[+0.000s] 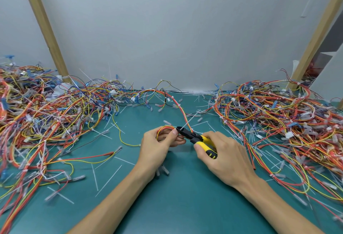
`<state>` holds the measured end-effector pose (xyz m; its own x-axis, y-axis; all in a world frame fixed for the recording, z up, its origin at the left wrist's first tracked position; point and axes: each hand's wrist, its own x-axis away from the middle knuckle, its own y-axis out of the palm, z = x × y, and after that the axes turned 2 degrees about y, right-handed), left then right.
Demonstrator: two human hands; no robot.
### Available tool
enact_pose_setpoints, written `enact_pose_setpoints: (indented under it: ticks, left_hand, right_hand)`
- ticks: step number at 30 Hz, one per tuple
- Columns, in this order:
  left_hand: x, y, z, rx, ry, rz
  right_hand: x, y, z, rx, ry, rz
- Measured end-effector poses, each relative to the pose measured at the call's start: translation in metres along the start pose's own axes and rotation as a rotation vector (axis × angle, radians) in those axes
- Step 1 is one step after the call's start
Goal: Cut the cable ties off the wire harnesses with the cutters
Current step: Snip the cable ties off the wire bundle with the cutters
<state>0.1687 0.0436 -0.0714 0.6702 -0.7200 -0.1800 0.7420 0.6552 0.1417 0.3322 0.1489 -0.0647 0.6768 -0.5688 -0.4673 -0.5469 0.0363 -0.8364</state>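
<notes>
Left hand (159, 145) is gripping a looped wire harness (165, 128) of red, orange and yellow leads, with the fingers curling under the loop and the thumb pressing on top of it, just above the flat teal counter (167, 206). Right hand (223, 156) is clamping round the yellow handles, tipped with black grips, of the black-headed cutters (194, 137), and is holding the tool tilted so that its nose is pointing up and left toward the left thumb. The nose is sitting right against the wire harness beside the thumb tip, where a thin white plastic cable tie (186, 124) is sticking up and to the right; whether the jaws are biting on the cable tie cannot be told. From the held loop the wire harness is running away from the person, arching back toward the far edge of the counter. A tangled left heap (46, 113) of multicoloured harnesses with blue and clear terminals is covering the left side of the counter, and a similar right heap (278, 113) is covering the right side; both hands are working in the gap between them. Loose white cut ties (109, 180) are lying scattered on the counter around both forearms. A plain pale grey wall (167, 29) is standing behind the counter, with two slanting wooden posts (44, 25) leaning against it at either side.
</notes>
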Motion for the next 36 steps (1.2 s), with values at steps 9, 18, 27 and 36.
enact_pose_setpoints:
  ticks: [9, 18, 27, 36]
  left_hand:
    - [0.0007, 0.0005, 0.0011, 0.011, -0.001, -0.001]
    - [0.0014, 0.0007, 0.002, 0.014, -0.001, -0.007]
    - [0.0018, 0.0011, 0.0019, 0.007, 0.006, -0.012]
    - [0.002, 0.001, 0.0016, -0.021, 0.015, -0.021]
  right_hand:
    - [-0.0006, -0.0014, -0.0003, 0.005, 0.003, 0.008]
    - [-0.0005, -0.001, -0.0015, 0.033, 0.0, 0.023]
    - [-0.0011, -0.0019, -0.0018, 0.047, 0.005, 0.01]
    - [-0.0008, -0.0032, -0.0019, 0.026, 0.011, -0.034]
